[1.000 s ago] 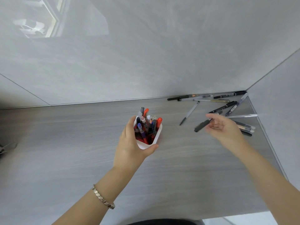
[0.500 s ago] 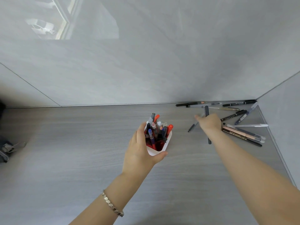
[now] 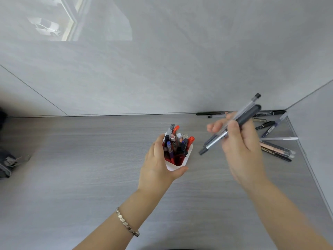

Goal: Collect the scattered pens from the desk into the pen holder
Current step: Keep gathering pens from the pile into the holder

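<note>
A white pen holder (image 3: 187,158) with a red inside stands mid-desk, packed with several upright pens and markers. My left hand (image 3: 158,165) wraps around its near left side. My right hand (image 3: 239,147) hovers right of the holder, raised off the desk and shut on two pens (image 3: 246,114), a dark grey one and a clear one, slanting from lower left to upper right. Several more scattered pens (image 3: 275,150) lie in the desk's far right corner, by the walls.
Grey walls close the desk (image 3: 90,168) at the back and on the right. A dark object with a metal clip (image 3: 10,163) sits at the left edge. A metal bracelet (image 3: 127,222) is on my left wrist.
My right hand reached to the far pens, took a second pen and has lifted both off the desk, back toward the holder. The left hand kept its hold on the holder.
</note>
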Action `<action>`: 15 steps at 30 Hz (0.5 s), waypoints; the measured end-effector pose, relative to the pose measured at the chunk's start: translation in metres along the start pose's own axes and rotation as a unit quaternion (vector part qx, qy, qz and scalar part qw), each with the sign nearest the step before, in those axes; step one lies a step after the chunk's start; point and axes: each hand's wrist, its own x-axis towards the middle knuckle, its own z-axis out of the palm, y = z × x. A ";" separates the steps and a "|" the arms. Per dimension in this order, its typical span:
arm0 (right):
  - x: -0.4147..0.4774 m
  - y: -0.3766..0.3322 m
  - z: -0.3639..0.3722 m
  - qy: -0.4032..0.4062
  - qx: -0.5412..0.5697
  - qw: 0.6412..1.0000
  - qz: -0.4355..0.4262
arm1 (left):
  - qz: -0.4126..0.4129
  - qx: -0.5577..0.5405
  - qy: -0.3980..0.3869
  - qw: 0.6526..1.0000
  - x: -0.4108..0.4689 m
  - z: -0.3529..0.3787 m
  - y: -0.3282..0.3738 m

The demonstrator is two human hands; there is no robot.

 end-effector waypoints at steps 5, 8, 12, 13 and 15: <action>-0.015 0.030 0.042 -0.011 0.023 0.999 -0.023 | 0.006 -0.013 0.007 1.000 -0.001 0.002 0.000; -0.023 0.049 0.050 -0.017 -0.062 0.998 -0.010 | 0.016 -0.011 0.018 1.000 -0.001 0.003 -0.002; -0.018 0.055 0.044 0.036 -0.128 0.990 -0.050 | 0.014 -0.013 0.024 1.000 -0.002 0.002 -0.001; -0.016 0.055 0.044 0.029 -0.164 0.984 -0.065 | 0.016 -0.012 0.026 0.999 -0.002 0.002 -0.001; -0.011 0.056 0.045 0.007 -0.262 0.960 -0.095 | 0.018 -0.012 0.026 0.999 -0.003 0.003 0.000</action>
